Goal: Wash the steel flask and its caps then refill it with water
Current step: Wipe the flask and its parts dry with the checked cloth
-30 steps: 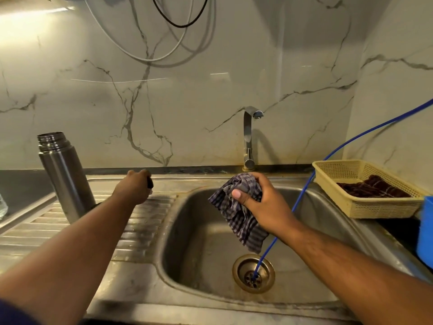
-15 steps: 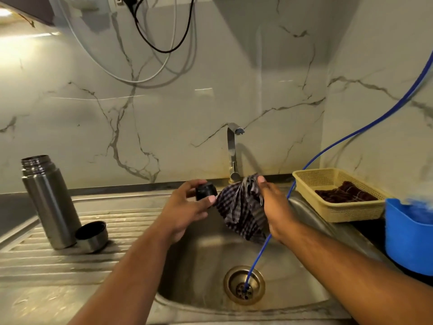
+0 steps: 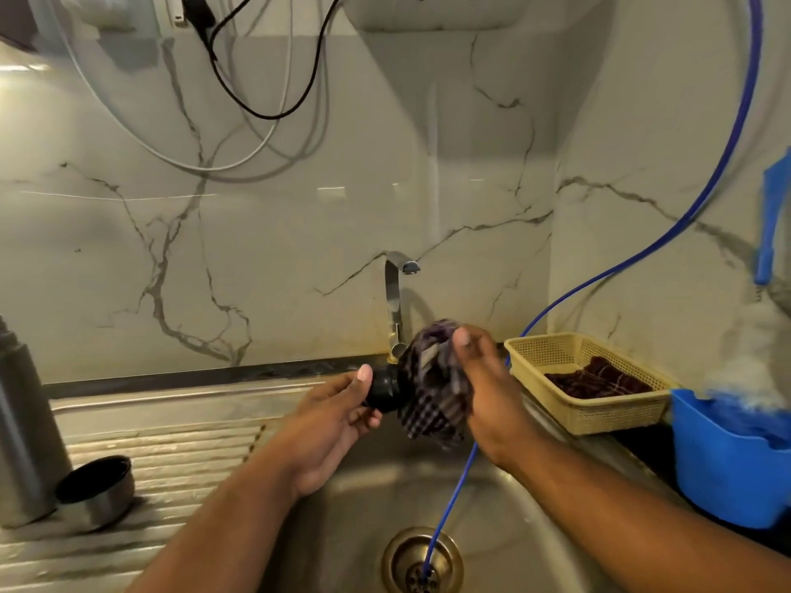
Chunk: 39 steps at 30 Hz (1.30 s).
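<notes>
Pinching the black inner cap between thumb and curled fingers, the left hand holds it above the sink basin. The right hand, just to the right of those fingers, has its own fingers bunched round a checked cloth; the cloth touches the cap's right end, and its loose corner hangs below the right fingers. The tap rises directly behind both sets of fingers, its spout turned to the right. A thin blue hose comes down from the upper right, passes under the right hand and ends in the drain below the fingers.

Well to the left of the left fingers, the steel flask stands upright on the ribbed draining board, partly cut off by the picture's edge. The steel outer cap lies tilted just beside its foot, dark opening facing up and to the right. On the table to the right of the right fingers sits a yellow basket with a dark cloth inside; further right stands a blue tub.
</notes>
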Motion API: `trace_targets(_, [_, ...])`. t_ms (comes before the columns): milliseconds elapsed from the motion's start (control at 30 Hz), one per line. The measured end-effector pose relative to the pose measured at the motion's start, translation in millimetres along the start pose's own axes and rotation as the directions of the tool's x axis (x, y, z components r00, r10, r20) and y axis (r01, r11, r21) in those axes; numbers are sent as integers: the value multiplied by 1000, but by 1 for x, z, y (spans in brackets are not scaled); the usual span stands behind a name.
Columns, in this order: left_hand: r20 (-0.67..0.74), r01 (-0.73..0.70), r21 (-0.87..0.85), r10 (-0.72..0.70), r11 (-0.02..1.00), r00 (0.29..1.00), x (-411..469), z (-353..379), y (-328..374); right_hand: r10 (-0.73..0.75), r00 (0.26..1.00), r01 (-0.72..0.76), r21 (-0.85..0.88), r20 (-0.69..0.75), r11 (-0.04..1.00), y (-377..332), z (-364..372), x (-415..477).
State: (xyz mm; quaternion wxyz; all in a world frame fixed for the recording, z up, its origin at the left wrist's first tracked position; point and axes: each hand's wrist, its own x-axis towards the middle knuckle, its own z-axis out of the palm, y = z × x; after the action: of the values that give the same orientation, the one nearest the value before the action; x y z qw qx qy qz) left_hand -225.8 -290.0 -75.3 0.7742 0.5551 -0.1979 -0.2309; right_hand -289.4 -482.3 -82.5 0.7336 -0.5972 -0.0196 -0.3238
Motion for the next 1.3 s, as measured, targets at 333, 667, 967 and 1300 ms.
trace_targets(333, [-14,65,34,-65,997,998,-14,16,-1,-187,738,577,-464,648,672,-17,5,-25])
trace_targets(667, [-53,120,123,-114,985,992,-21,15,7,-39,813,448,-581,581,680,-27,2,-29])
trace_targets(967, [30,88,26,-88,996,996,-29,32,12,-252,748,649,-600,614,468,-24,0,-28])
trace_targets(1300, [-37,-83,73,85,994,996,-35,48,5,-310,888,457,-561,341,691,-18,14,-39])
